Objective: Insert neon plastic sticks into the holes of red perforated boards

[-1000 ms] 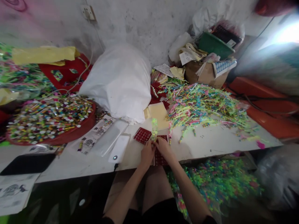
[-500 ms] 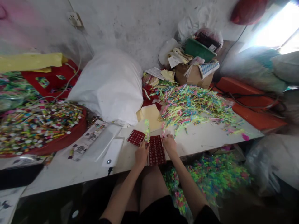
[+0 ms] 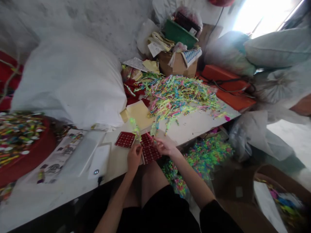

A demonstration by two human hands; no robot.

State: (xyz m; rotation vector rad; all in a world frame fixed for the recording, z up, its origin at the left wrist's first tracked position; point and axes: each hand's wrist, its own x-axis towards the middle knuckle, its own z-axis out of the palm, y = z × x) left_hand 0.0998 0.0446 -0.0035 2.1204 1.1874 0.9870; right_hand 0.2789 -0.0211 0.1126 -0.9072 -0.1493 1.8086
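Observation:
A dark red sheet with rows of pale marks [image 3: 151, 154] lies at the table's front edge between my hands. My right hand [image 3: 165, 147] is over its right side, fingers pinched on a small thin pink piece [image 3: 149, 136] that points up and left. My left hand [image 3: 134, 158] is at the sheet's left edge with its fingertips pressed together; whatever they hold is too small to make out. Just above them lies a strip of yellow-green pieces [image 3: 134, 127]. A smaller dark red patterned card [image 3: 124, 139] is left of that strip.
Heaped colourful plastic sticks [image 3: 179, 94] cover the table's back right. A large white sack [image 3: 80, 81] stands behind a white phone [image 3: 99, 161]. At far left is a red tub [image 3: 36, 152] of small pieces. Beige paper [image 3: 139, 115] lies beyond my hands. Below the table sit more bright pieces [image 3: 209, 158].
The view has swung right, showing a box at lower right. My right hand has moved from beside the dark red sheet to over it, with a pink piece between its fingers.

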